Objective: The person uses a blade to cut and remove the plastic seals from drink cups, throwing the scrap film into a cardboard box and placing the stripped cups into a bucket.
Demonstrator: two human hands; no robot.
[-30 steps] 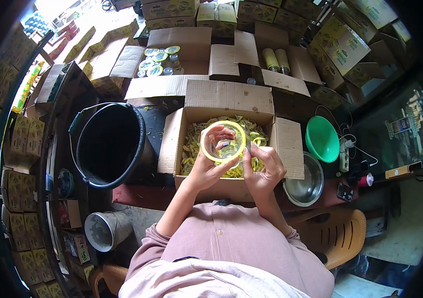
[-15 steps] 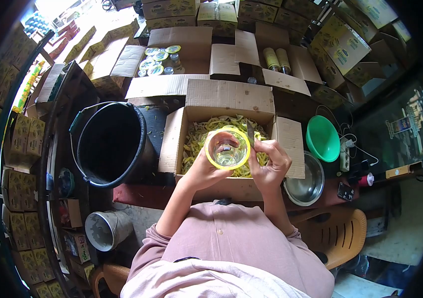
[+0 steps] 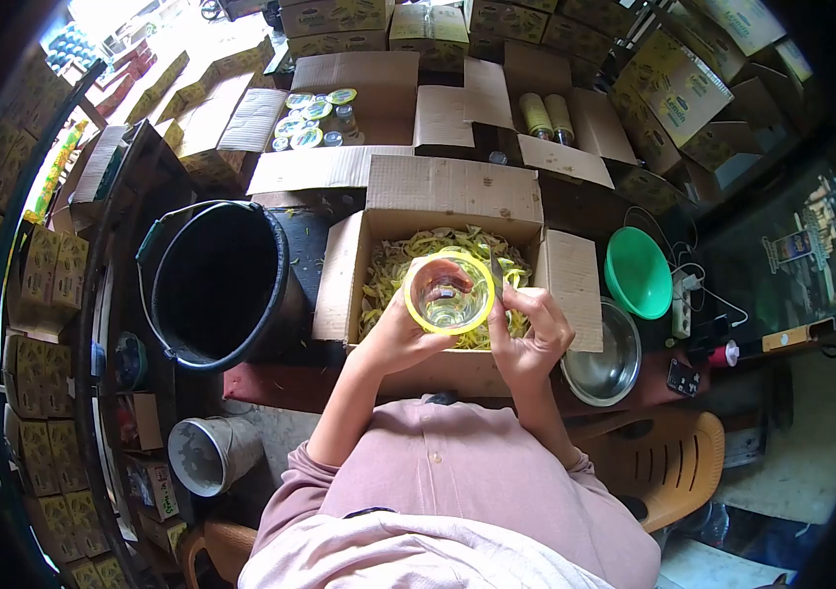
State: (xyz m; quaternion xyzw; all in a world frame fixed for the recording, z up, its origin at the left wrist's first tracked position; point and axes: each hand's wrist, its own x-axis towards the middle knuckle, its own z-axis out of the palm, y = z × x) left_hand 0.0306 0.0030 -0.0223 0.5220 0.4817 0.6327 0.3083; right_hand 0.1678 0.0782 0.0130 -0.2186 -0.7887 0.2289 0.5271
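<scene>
My left hand (image 3: 398, 329) is wrapped round a clear plastic cup (image 3: 449, 294) with a yellow rim, its mouth facing me. In my right hand (image 3: 531, 334) is a knife (image 3: 496, 270), its dark blade pointing up along the right side of the rim. Whether the blade touches the rim I cannot tell. Both hands are above an open cardboard box (image 3: 452, 187) holding a heap of thin yellow-green strips (image 3: 393, 260).
A black bucket (image 3: 286, 285) stands left of the box. On the right are a green bowl (image 3: 639, 275), a metal bowl (image 3: 602, 358) and a phone (image 3: 682, 377). Behind, one open carton (image 3: 330, 162) holds lidded cups (image 3: 305, 128), another two stacks (image 3: 548, 118).
The knife blade has tipped slightly lower beside the rim, and my right hand has shifted a little. My left hand and the cup have barely moved.
</scene>
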